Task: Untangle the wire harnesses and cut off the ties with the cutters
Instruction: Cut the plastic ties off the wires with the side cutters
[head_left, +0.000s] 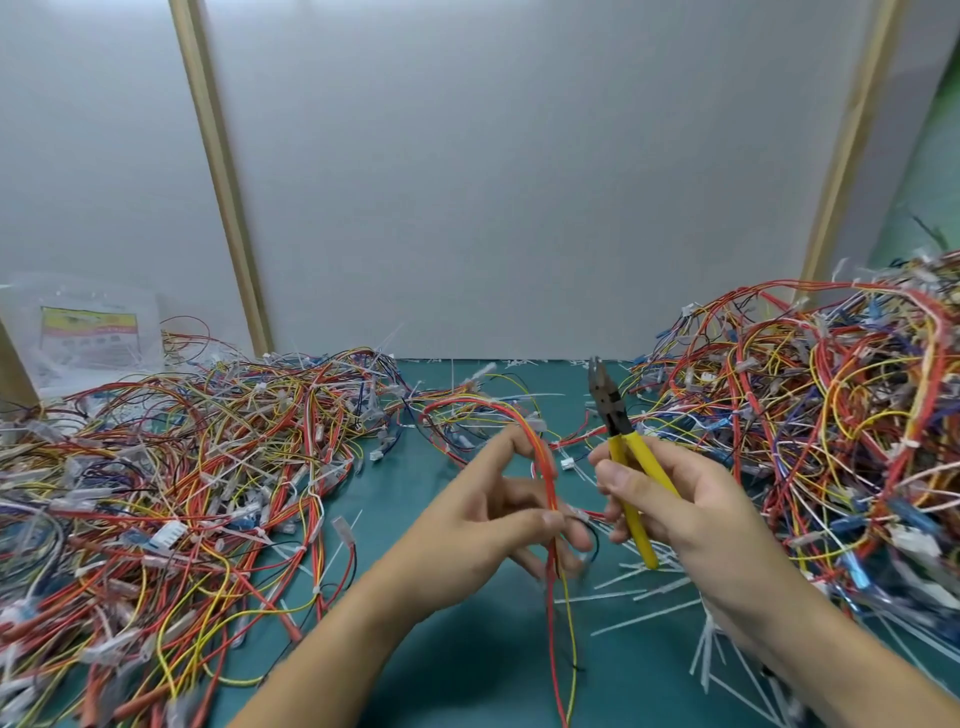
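While left hand (493, 525) pinches thin red-and-yellow wire harness (546, 470) over green mat (467, 649) | right hand (680, 504) grips yellow-handled black-jawed cutters (619, 446), tips up | clear plastic bag (98, 332) back-left, contents unclear

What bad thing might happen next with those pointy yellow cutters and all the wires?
1. The right hand holds the yellow cutters close to the left hand, which pinches a red-and-yellow wire harness. A careless snip might nick a wire or a finger instead of a tie.
2. The harness loops back toward other wires on the green mat, so pulling may snag them.
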